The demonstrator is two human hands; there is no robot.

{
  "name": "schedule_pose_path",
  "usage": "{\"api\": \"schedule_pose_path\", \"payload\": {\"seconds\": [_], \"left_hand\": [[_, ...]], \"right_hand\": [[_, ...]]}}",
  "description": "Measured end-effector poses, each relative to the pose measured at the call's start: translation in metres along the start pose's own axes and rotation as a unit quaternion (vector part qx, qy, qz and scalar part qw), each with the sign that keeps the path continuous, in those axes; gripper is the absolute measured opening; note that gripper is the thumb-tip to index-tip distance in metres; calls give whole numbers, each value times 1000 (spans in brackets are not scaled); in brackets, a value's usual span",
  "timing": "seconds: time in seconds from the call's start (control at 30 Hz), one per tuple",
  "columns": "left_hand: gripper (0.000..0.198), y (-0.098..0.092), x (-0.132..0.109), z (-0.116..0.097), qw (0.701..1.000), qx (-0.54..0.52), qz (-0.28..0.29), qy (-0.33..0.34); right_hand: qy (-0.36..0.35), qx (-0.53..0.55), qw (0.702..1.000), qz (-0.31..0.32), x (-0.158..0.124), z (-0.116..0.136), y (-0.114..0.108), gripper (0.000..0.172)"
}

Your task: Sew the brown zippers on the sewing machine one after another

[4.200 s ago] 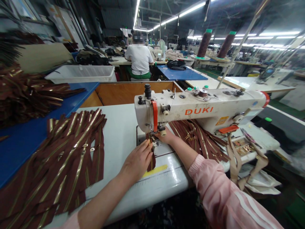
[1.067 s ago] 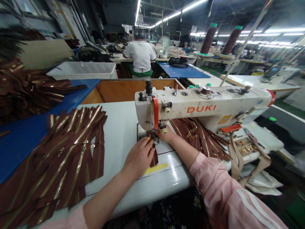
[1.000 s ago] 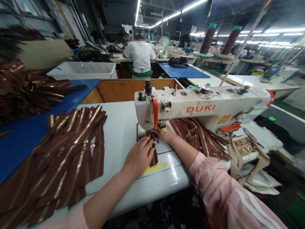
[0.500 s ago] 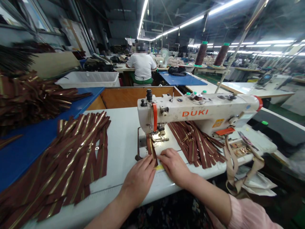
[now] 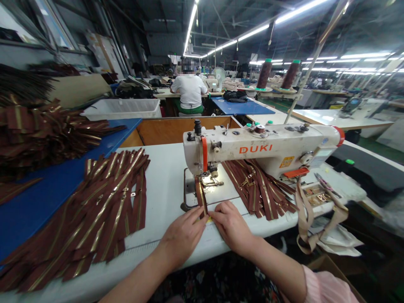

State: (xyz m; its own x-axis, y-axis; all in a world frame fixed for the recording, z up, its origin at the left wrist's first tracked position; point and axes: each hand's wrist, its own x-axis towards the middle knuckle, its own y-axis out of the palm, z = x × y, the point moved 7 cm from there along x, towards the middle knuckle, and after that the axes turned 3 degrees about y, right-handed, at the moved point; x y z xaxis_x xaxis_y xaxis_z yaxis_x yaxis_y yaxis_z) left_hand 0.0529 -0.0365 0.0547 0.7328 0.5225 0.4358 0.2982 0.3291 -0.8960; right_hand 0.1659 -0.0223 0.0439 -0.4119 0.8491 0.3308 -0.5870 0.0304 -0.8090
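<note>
A brown zipper [image 5: 201, 197] with gold teeth runs lengthwise under the presser foot of a white sewing machine [image 5: 252, 147]. My left hand [image 5: 184, 233] presses its fingers together over the near end of that zipper, from the left side. On the opposite edge, my right hand [image 5: 232, 225] is closed, with thumb and forefinger pinched at the zipper's near end. The very tip of the zipper is hidden by my fingers. Light shines on the metal needle plate [image 5: 224, 193] beside the foot.
A spread of brown zippers [image 5: 110, 202] covers the table's left; a smaller bunch [image 5: 265, 189] lies under the machine arm. A bigger heap [image 5: 47, 134] sits on the blue surface. Scissors [image 5: 326, 183] and a parts tray [image 5: 315, 195] are at right. A person [image 5: 189, 90] sits ahead.
Both hands are slightly nearer the table's front edge, and my right fingers are more bunched at the zipper's end. The view has shifted a little.
</note>
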Motion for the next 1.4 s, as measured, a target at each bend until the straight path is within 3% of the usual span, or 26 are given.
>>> {"api": "schedule_pose_path", "payload": {"seconds": [0.27,0.5,0.63,0.8,0.93,1.1,1.4], "left_hand": [[30,-2,-5,4,998,-44,29,20],[34,7,-8,13,992,-105,21,-63],[30,8,-3,10,989,-127,38,-71],[29,8,-4,8,989,-126,38,-64],[32,9,-6,8,992,-106,31,-59],[32,9,-5,5,993,-97,31,-52],[32,10,-6,6,994,-92,29,-51]], "right_hand": [[-41,-67,997,-2,1,5,1,20],[-68,-99,993,20,-2,6,4,27],[-87,-111,989,46,-5,9,0,27],[-94,-17,993,69,2,0,-7,24],[-34,39,998,23,28,-18,-7,21],[-34,-51,998,3,53,-17,2,14],[-50,-159,986,22,52,-12,12,15]]}}
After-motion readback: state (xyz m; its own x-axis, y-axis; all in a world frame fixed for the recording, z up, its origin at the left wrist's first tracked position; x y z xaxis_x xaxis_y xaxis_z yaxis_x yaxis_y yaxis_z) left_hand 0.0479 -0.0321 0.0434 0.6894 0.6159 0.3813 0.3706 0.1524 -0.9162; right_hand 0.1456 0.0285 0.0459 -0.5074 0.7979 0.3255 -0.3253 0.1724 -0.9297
